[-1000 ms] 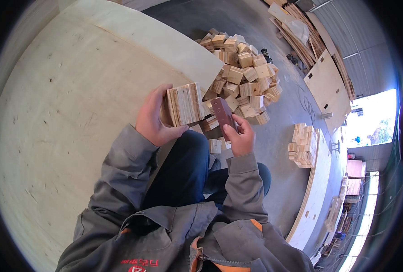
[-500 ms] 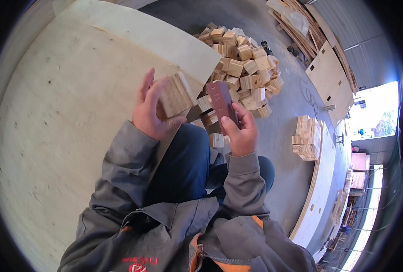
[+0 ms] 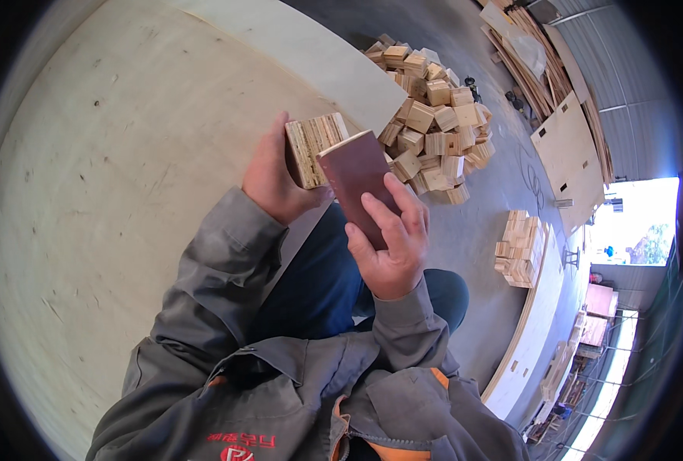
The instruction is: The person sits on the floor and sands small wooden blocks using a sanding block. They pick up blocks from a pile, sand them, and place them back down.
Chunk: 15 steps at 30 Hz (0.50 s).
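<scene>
My left hand (image 3: 274,175) is closed round a squarish plywood block (image 3: 313,146), whose layered edge faces up beside the thumb and fingers. In my right hand (image 3: 393,244) is a sanding block (image 3: 359,182), flat and oblong with a reddish-brown covering. My right fingers lie across its broad face, with the thumb along its near edge. The sanding block's left edge overlaps the plywood block's right side in this view; whether they touch I cannot tell. Both are held above my knees, beside the edge of a large plywood sheet (image 3: 149,169).
A heap of cut plywood blocks (image 3: 441,115) lies on the grey floor (image 3: 483,230) ahead to the right. Several more blocks are stacked (image 3: 519,250) on long boards (image 3: 527,338) at the right. Slotted panels (image 3: 568,154) and loose planks (image 3: 522,58) lean near the wall.
The sanding block has turned its broad face up and come left against or over the plywood block's side. The plywood block has been tilted to show its layered edge.
</scene>
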Each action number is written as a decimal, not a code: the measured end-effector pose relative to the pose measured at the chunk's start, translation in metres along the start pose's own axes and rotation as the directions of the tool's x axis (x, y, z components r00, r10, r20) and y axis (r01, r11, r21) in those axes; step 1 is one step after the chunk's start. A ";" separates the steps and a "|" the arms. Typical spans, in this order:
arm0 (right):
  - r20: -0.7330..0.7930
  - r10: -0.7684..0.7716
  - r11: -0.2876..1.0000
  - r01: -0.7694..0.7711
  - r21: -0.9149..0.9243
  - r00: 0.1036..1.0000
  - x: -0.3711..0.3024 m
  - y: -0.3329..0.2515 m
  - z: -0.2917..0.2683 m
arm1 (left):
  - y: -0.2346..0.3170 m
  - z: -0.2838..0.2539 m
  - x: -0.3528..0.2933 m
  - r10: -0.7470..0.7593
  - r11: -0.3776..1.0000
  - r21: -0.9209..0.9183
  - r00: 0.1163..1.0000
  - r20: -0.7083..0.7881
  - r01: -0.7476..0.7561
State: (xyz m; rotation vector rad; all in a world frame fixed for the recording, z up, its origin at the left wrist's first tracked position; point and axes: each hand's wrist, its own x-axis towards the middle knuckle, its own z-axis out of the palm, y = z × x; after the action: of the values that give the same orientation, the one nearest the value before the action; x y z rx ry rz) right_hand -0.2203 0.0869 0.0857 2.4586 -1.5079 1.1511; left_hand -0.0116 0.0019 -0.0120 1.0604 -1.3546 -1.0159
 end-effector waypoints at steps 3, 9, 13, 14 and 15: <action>-0.002 -0.023 0.998 0.023 -0.059 1.000 0.022 0.005 0.013 | 0.003 -0.001 0.001 0.007 0.992 0.125 1.000 -0.015 -0.005; 0.031 0.018 0.998 -0.016 -0.059 0.999 0.112 0.039 0.063 | 0.008 -0.006 0.006 -0.021 0.990 0.139 0.999 0.043 0.015; 0.040 0.080 0.996 -0.078 -0.043 0.996 0.104 0.040 0.063 | 0.019 -0.005 0.006 0.064 0.978 0.201 0.998 -0.001 -0.062; 0.021 0.078 0.997 -0.078 -0.027 0.997 0.092 0.038 0.053 | 0.021 -0.003 0.005 0.091 0.972 0.221 0.996 -0.018 -0.085; 0.037 0.067 0.998 -0.066 -0.010 0.997 0.078 0.034 0.040 | 0.022 -0.004 0.005 0.118 0.963 0.248 0.992 -0.037 -0.105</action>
State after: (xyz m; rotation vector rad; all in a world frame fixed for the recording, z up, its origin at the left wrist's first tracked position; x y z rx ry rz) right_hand -0.2040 -0.0057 0.0928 2.4550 -1.6131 1.1118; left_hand -0.0089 0.0023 0.0111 1.1702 -1.5077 -0.7453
